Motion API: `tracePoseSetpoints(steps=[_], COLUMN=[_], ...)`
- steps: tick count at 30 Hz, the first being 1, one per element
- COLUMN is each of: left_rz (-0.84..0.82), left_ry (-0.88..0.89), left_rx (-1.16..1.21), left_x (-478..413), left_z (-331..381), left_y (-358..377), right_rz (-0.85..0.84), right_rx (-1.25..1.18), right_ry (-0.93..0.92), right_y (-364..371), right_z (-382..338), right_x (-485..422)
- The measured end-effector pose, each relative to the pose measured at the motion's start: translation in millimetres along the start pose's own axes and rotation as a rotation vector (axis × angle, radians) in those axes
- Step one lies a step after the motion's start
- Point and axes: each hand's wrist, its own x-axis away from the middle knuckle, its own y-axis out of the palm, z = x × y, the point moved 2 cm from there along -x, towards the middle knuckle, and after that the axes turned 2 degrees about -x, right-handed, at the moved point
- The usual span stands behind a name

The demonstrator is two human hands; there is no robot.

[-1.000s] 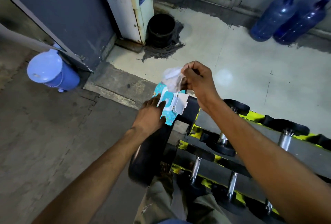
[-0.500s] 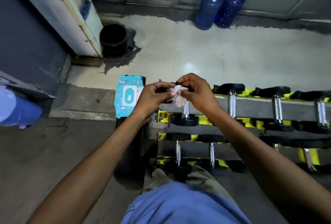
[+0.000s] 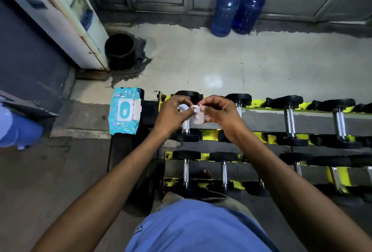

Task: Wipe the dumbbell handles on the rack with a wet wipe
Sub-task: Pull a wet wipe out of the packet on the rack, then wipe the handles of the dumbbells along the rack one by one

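- Teasing the wet wipe [image 3: 194, 115] open between both hands: my left hand [image 3: 173, 117] pinches one edge with thumb and forefinger, my right hand [image 3: 222, 114] pinches the other, and the other fingers are loosely curled.
- A second ago my right hand alone was drawing this wipe out while my left steadied the wipe pack [image 3: 124, 110]. The left has since let go and joined in.
- That pack now lies at 9 o'clock from my hands, at the end of the rack [image 3: 265, 123], with its flap apparently open.
- The wipe is bunched up, held over the first dumbbell handle [image 3: 186, 127] on the top tier. I cannot tell whether it touches the handle.
- I judge the fetching is finished and the wiping has not begun. The wipe needs spreading, then wrapping round this nearest handle, before I work along the row toward 3 o'clock.
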Motion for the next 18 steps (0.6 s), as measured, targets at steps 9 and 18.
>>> tracePoseSetpoints(steps=[9,18], left_rz=[0.125,0.218], left_ry=[-0.032,-0.307], left_rx=[-0.023,0.092], left_x=[13,35], left_z=[17,-1], left_y=[30,58], right_rz=[-0.165,-0.109], right_rx=[0.224,0.768], right_ry=[-0.004,-0.478], right_y=[-29,-29], right_z=[11,32], right_x=[-23,-21])
